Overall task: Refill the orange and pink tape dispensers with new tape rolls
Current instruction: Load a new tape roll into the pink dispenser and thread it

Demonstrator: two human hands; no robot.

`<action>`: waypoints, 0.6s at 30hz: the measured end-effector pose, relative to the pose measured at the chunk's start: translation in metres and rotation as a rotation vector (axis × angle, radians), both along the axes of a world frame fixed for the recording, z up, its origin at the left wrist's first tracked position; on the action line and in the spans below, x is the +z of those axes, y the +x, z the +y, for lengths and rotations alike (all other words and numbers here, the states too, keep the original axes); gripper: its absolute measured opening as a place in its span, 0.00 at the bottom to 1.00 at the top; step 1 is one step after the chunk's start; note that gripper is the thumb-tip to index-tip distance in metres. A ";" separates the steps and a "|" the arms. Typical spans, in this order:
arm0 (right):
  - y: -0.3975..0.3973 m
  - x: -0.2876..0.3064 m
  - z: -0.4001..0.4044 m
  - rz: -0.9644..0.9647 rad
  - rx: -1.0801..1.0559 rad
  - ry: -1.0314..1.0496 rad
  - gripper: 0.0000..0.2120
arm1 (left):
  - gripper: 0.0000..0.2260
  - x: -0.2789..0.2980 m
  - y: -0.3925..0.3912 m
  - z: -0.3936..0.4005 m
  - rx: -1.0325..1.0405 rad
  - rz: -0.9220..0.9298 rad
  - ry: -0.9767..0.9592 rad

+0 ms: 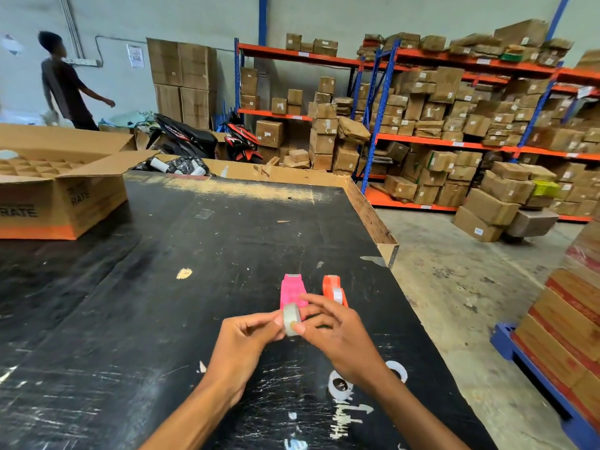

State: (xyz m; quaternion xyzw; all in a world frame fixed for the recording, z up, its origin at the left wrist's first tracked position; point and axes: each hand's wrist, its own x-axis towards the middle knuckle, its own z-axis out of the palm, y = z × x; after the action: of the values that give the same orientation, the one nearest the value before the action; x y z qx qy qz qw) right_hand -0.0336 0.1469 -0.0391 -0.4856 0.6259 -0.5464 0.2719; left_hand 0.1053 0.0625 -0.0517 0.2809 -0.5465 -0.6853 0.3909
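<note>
While in both hands' grip, tape roll (290, 319) — pink dispenser (293, 291) just behind.

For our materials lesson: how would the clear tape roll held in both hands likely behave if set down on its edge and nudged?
The tape roll is a round ring, so on edge it would probably roll across the flat table. It looks small and hollow, likely light. Fingertips of the left hand and right hand suffice.

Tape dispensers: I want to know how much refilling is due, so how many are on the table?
2. The pink tape dispenser lies just beyond the hands; the orange tape dispenser stands right beside it. No others show.
</note>
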 end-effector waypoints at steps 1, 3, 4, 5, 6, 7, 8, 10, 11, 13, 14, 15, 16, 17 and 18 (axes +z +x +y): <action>0.000 -0.001 0.000 0.024 -0.007 -0.006 0.23 | 0.08 0.001 -0.001 0.000 -0.010 -0.014 0.003; 0.000 -0.003 -0.001 0.102 -0.030 -0.018 0.26 | 0.09 0.003 -0.002 0.000 -0.029 -0.032 0.062; 0.000 -0.004 -0.002 0.146 -0.041 -0.031 0.27 | 0.10 0.004 -0.002 0.001 -0.038 -0.037 0.092; 0.001 -0.004 -0.003 0.190 -0.049 -0.045 0.27 | 0.10 0.006 -0.003 0.001 -0.047 -0.050 0.104; 0.002 -0.004 -0.003 0.234 -0.050 -0.060 0.27 | 0.09 0.008 -0.004 0.002 -0.053 -0.073 0.092; 0.003 -0.004 -0.004 0.283 -0.046 -0.076 0.26 | 0.06 0.009 -0.006 0.003 -0.048 -0.101 0.067; 0.004 -0.005 -0.004 0.334 -0.038 -0.085 0.26 | 0.04 0.009 -0.006 0.004 -0.027 -0.125 0.042; 0.006 -0.008 -0.005 0.425 -0.028 -0.085 0.30 | 0.05 0.006 -0.009 0.002 0.045 -0.158 0.003; 0.007 -0.010 -0.005 0.461 -0.027 -0.084 0.31 | 0.05 0.005 -0.010 0.000 0.077 -0.169 -0.008; 0.006 -0.015 -0.007 0.517 -0.041 -0.101 0.32 | 0.02 0.003 -0.013 -0.003 0.110 -0.188 -0.030; 0.006 -0.016 -0.008 0.531 -0.046 -0.110 0.33 | 0.01 0.002 -0.013 -0.004 0.113 -0.198 -0.045; 0.005 -0.017 -0.008 0.536 -0.046 -0.114 0.32 | 0.01 0.002 -0.014 -0.005 0.111 -0.207 -0.061; 0.005 -0.018 -0.009 0.534 -0.045 -0.119 0.32 | 0.02 0.001 -0.014 -0.006 0.107 -0.221 -0.077; 0.004 -0.020 -0.010 0.534 -0.045 -0.121 0.32 | 0.02 0.000 -0.015 -0.007 0.101 -0.234 -0.088; 0.002 -0.022 -0.010 0.538 -0.049 -0.122 0.31 | 0.02 0.000 -0.015 -0.008 0.095 -0.244 -0.093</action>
State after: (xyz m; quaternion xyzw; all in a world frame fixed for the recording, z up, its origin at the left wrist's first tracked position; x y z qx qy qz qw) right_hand -0.0311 0.1369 -0.0610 -0.6134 0.6533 -0.4407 0.0527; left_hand 0.0903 0.0545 -0.0515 0.3693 -0.6073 -0.6006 0.3662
